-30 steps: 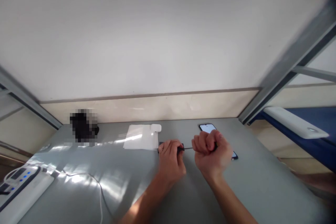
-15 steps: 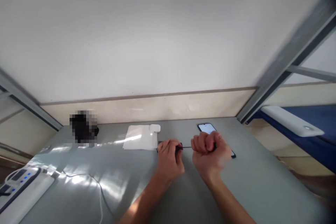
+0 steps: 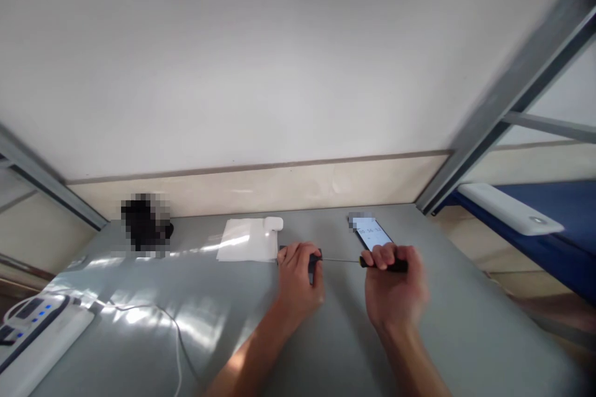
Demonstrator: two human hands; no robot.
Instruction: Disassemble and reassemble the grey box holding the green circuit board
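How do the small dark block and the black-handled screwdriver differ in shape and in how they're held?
The small dark block is compact; the black-handled screwdriver is long, with a thin metal shaft. The left hand covers much of the block, while the right hand wraps only the screwdriver's handle, leaving its shaft bare. Both are dark-bodied and held above the grey table.

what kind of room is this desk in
Probably a shared bedroom or dormitory: grey metal frame posts rise beside the desk, a blue surface like a bunk lies to the right, and a power strip sits at the desk's left.
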